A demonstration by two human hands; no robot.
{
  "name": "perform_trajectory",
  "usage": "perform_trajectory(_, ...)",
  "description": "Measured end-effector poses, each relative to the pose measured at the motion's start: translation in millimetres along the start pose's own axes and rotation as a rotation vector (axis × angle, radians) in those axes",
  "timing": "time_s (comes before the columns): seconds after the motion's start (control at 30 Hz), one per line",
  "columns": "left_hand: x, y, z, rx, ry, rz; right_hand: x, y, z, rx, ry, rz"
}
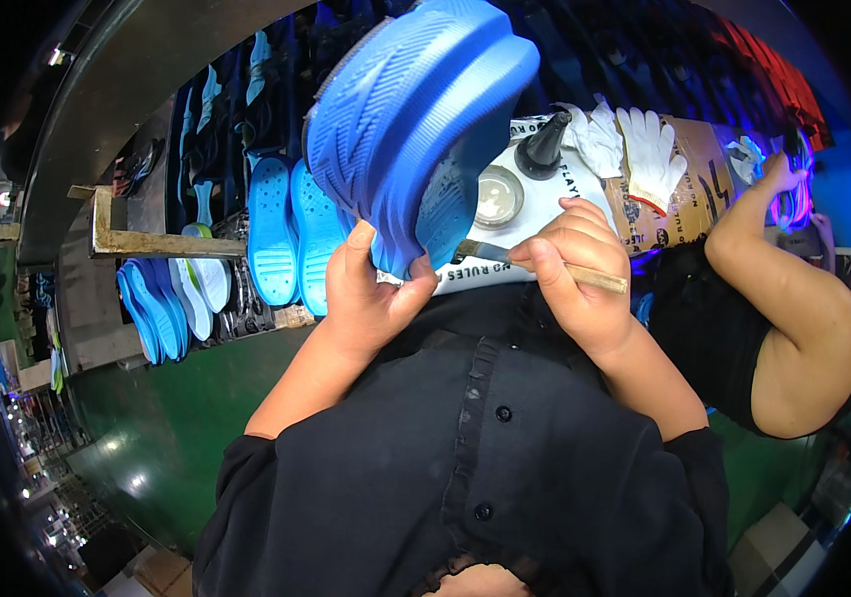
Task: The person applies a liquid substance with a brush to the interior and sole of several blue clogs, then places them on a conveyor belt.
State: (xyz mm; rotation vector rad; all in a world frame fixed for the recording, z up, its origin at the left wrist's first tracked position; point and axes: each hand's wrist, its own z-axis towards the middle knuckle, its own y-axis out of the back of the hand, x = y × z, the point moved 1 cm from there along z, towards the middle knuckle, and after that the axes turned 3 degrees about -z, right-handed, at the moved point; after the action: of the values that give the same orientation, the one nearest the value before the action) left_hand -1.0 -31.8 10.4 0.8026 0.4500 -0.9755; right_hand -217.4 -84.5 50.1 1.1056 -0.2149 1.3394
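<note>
We see the blue shoe sole (416, 119) held up in front of the chest, tread facing us. Left hand (366, 289) clamped on its lower end. Right hand (575, 269) closed around a thin brush (545, 264), tip touching the sole. White gloves (635, 149) lie beyond; more blue soles (291, 234) racked at left.

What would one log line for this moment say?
left hand: holds blue shoe sole | right hand: holds brush at sole's edge | nearby: white gloves
</note>
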Motion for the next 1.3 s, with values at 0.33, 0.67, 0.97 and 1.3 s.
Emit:
perform_trajectory(0.33,2.9,-3.2,-4.3,-0.039,-0.042,0.038,4.3,1.1,-2.9,-0.026,0.026,-0.011)
perform_trajectory(0.67,7.0,-3.3,-10.2,-0.042,0.023,-0.038,6.3,0.9,-3.5,-0.048,0.045,-0.079)
perform_trajectory(0.97,-0.3,-8.1,-2.2,-0.179,0.017,-0.121,8.8,0.3,-4.5,-0.016,0.08,-0.06)
perform_trajectory(1.3,0.7,-1.9,-7.5,0.071,-0.158,0.148,11.4,-2.0,-4.2,0.009,0.091,-0.052)
